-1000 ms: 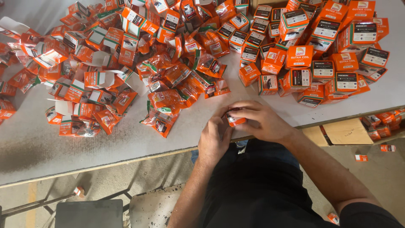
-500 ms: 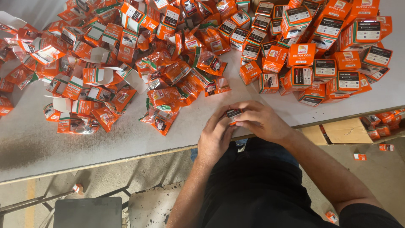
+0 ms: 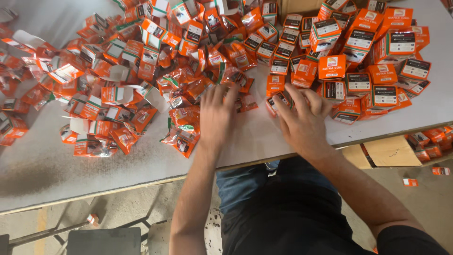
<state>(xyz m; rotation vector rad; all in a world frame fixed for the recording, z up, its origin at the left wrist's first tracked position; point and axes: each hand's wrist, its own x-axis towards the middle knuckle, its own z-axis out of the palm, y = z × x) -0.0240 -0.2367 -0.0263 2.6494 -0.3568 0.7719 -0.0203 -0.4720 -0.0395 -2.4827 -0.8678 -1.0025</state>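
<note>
Just past the fingertips of the left hand (image 3: 216,113) sits a heap of orange foil packets (image 3: 188,101), some touching its fingers, so it's basically resting flat and spread wide on the grey table (image 3: 42,160), gripping nothing. The right hand (image 3: 302,120) is splayed too, fingers loosely curled over a small orange box (image 3: 277,101) at its fingertips; can't tell if it's actually pinching it. Beyond and to the right of that hand there's a pile of closed orange boxes (image 3: 373,61). Flattened cartons (image 3: 113,94) lie well off to the left.
</note>
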